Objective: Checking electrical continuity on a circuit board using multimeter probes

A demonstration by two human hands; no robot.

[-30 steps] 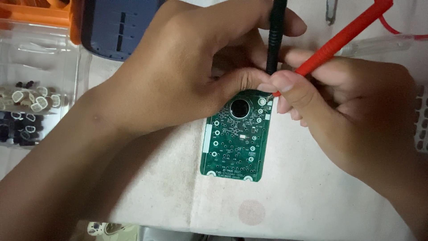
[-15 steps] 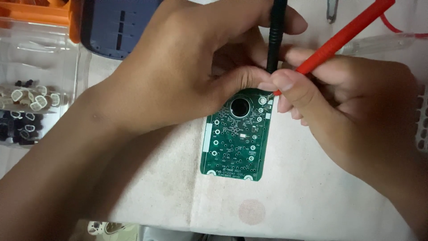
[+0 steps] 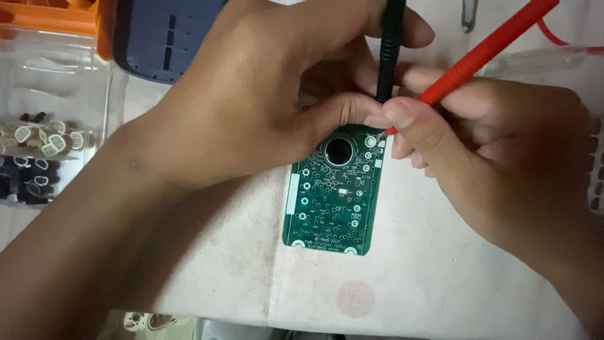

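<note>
A green circuit board (image 3: 333, 201) with a round black hole near its top lies on a pale cloth (image 3: 440, 283). My left hand (image 3: 264, 94) grips a black test probe (image 3: 390, 44) held upright, its tip down at the board's top edge. My right hand (image 3: 497, 145) pinches a red test probe (image 3: 491, 44) that slants in from the upper right; its metal tip touches the board's top right corner. The board's upper edge is hidden under my fingers.
A dark blue device with an orange edge (image 3: 157, 38) lies at the top left. A clear plastic box (image 3: 38, 151) at the left holds several small black and white parts. A clear tube (image 3: 535, 60) lies at the upper right.
Both hands and probes stay at the board's top edge, with only slight shifts of the fingers.
</note>
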